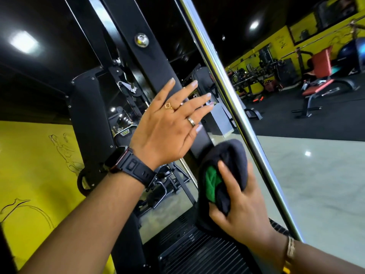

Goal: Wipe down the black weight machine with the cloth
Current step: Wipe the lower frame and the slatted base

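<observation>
A: status at the machine?
B: black weight machine (87, 119) fills most of the view. Its upright (152, 64) leans across the middle. Yellow wall (39, 165) behind on the left, grey floor (316, 184) on the right.
A: hardware?
B: chrome guide rod (223, 80) runs just right of the upright, top to bottom. Weight stack (197, 252) at the base, ribbed plates. Red bench (320, 84) well apart, far right.
A: hands?
B: left hand (167, 125) released, fingers straight and spread, laid over the upright about mid-height. Can't tell how hard it presses. Right hand (243, 210) lower down, grasping the cloth (227, 165).
A: cloth where exactly?
B: bunched in the right hand with the thumb on top of it. It's held against the lower upright, between upright and chrome guide rod, just above the weight stack. Dark fabric, green patch showing in the fold. Can't tell if it touches the rod.
A: small stuff?
B: black watch (130, 167) on the left wrist, gold bracelet (290, 248) on the right wrist. Silver bolt (141, 40) high on the upright. Two rings (191, 121) on the left hand's fingers.
</observation>
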`<state>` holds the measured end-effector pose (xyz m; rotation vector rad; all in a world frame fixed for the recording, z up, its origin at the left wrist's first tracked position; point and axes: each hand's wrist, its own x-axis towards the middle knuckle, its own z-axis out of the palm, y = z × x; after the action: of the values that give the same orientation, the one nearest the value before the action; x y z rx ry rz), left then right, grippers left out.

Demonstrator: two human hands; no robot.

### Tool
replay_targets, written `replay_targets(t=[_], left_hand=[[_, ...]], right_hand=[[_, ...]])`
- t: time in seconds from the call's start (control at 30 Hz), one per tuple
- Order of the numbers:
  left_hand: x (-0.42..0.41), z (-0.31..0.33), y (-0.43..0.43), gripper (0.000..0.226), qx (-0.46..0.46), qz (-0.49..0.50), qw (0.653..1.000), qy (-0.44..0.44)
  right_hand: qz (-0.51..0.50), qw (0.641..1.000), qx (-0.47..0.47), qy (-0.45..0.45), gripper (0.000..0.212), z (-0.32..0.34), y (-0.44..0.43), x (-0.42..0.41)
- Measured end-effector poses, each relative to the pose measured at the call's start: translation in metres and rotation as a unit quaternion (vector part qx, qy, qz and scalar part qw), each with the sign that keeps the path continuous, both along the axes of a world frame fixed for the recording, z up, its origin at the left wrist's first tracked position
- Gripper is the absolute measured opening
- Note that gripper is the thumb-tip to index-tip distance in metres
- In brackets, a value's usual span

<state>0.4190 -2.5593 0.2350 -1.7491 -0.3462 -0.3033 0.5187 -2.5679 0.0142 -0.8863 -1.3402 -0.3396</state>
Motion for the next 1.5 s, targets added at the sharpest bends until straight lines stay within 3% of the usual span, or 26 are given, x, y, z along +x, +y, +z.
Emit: replay_targets(t=[0.1,0.3,0.43,0.57,0.83,0.97,1.1,1.2,1.3,1.5], left_hand=[[0.001,-0.010,-0.002,0.046,-0.010,-0.010,1.000,-0.013],[0.002,-0.022,-0.004,0.048,-0.014,0.008,1.000,0.005],[0.003,-0.023,-0.005,0.049,-0.020,0.015,1.000,-0.005],[0.003,-0.029,-0.006,0.048,-0.018,0.021,1.000,-0.011],[0.005,-0.042,-0.008,0.051,-0.010,0.046,0.999,-0.017],[0.005,-0.049,-0.007,0.050,-0.010,0.048,0.999,-0.016],[0.007,-0.051,-0.007,0.049,-0.015,0.038,0.999,-0.022],[0.007,-0.052,-0.007,0.048,-0.022,0.034,0.999,-0.023],[0.007,-0.056,-0.006,0.049,-0.021,0.037,0.999,-0.032],[0.008,-0.076,-0.005,0.046,-0.022,0.034,0.999,-0.034]], right_hand=[[-0.056,0.996,0.010,-0.067,0.059,-0.038,-0.001,-0.001],[-0.079,0.977,0.035,-0.194,0.065,-0.029,0.001,0.018],[-0.023,0.990,0.020,-0.135,0.073,0.009,0.003,0.024],[-0.002,0.999,0.001,-0.051,0.076,-0.007,0.001,0.004],[-0.040,0.992,0.003,-0.116,0.053,-0.117,-0.003,0.006],[-0.025,0.992,-0.009,-0.127,0.055,-0.090,-0.006,0.015],[0.006,0.996,-0.020,-0.081,0.077,-0.026,-0.004,0.016],[0.017,0.999,0.004,-0.049,0.078,0.001,0.002,0.013],[0.009,0.998,0.031,-0.057,0.073,-0.015,0.006,0.009],[0.001,0.998,0.000,-0.069,0.060,-0.078,0.006,0.009]])
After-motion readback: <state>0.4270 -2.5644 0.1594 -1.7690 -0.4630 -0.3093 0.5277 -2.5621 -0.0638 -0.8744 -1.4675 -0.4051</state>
